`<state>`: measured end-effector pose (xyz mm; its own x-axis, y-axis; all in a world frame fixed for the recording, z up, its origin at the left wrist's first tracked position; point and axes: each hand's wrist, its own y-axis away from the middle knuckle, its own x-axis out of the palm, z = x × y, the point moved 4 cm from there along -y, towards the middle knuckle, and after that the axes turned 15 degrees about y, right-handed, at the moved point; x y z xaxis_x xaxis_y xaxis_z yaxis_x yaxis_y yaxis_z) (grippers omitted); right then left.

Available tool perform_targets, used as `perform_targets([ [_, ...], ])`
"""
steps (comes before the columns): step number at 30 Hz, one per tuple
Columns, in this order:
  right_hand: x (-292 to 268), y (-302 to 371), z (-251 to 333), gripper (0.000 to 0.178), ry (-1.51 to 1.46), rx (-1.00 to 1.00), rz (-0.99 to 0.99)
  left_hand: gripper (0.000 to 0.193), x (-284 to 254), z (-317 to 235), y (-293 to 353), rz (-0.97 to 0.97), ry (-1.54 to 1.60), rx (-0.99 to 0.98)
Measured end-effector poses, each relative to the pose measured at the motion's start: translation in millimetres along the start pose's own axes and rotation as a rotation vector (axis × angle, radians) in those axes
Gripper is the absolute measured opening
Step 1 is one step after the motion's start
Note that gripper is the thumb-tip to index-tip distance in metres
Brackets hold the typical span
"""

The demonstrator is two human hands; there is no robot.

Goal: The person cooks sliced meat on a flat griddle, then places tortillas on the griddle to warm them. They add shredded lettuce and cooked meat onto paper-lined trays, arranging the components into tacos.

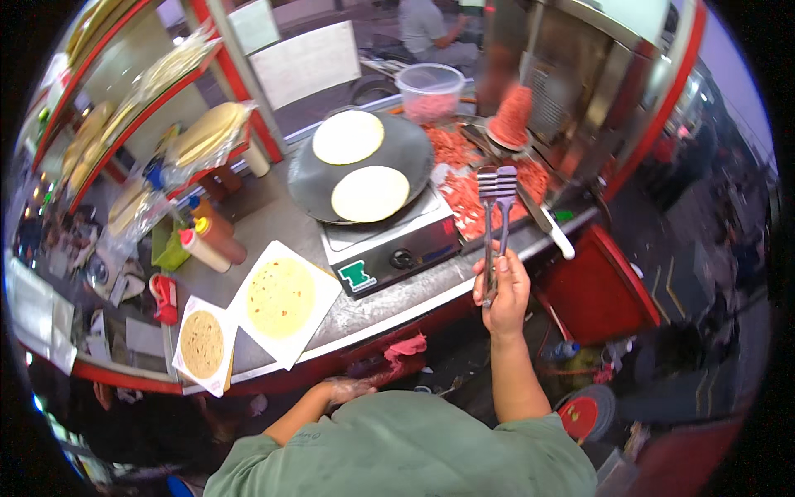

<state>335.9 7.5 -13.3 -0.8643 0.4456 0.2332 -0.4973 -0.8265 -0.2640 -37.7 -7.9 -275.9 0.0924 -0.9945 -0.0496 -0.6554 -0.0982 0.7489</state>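
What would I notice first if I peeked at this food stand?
Probably the two pale round flatbreads warming on the dark round griddle in the middle. To its right sits a heap of red chopped meat, and the right hand holds long metal tongs above it. The left hand rests low by the counter's edge.

A steel bench [273, 217] carries everything. Just left of the right grip [502, 291] stands a small electric cooker [389, 244], and further left lies white paper [286, 302] with a yellow flatbread, then a smaller paper [204, 345] with a brown one. Two squeeze bottles [211, 240] lie beyond these, and a chopped-meat tray [476, 195] sits right above the grip
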Motion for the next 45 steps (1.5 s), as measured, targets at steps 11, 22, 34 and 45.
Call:
perform_targets([
  [11, 146.6, 66.7, -88.4, 0.048, -0.042, 0.242, 0.443, 0.044, -161.8, 43.5, 312.0, -1.468, 1.247, 1.103],
  [22, 207.9, 129.7, -100.0, 0.041, 0.220, 0.164, 0.220, 0.056, -536.8, 209.3, 387.9, -1.536, -0.244, -0.333],
  [34, 226.5, 201.4, -95.9, 0.035, 0.374, 0.273, -0.117, 0.050, -602.6, 256.5, 369.6, -1.401, -0.531, -0.297],
  [45, 228.8, 176.3, -98.9, 0.034, 0.450, 0.261, 0.038, 0.056, -604.3, 231.6, 428.0, -1.790, -0.573, 0.003],
])
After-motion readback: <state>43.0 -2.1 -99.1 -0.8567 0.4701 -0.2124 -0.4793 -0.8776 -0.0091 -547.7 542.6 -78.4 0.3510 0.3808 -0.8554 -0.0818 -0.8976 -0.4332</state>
